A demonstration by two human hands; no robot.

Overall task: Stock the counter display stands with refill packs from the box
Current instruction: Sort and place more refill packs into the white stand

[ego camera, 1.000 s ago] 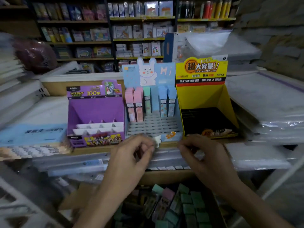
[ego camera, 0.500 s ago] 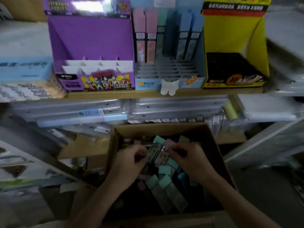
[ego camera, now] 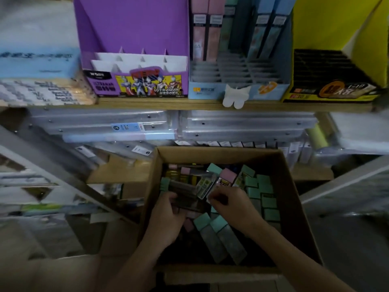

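Observation:
An open cardboard box (ego camera: pixel 294 211) sits low in front of me, filled with several refill packs with green and pink caps (ego camera: pixel 263 186). My left hand (ego camera: pixel 168 216) is inside it, fingers closed around a dark bundle of packs (ego camera: pixel 185 192). My right hand (ego camera: pixel 229 205) pinches a pink-capped pack (ego camera: pixel 223 182) beside it. On the wooden shelf (ego camera: pixel 168 104) above stand three displays: a purple stand (ego camera: pixel 134 28) with white dividers, a light blue stand (ego camera: pixel 237 89) with a few upright packs at its back, and a yellow stand (ego camera: pixel 328 22) with a black tray.
Stacks of clear plastic folders (ego camera: pixel 242 127) fill the shelf under the displays. Flat paper stacks (ego camera: pixel 42 89) lie left of the purple stand. A box flap (ego camera: pixel 117 171) juts out to the left of the box. Grey shelf rails cross on both sides.
My hands came down from the shelf edge into the box, and my view tilted down with them. Both hands now grip packs inside the box.

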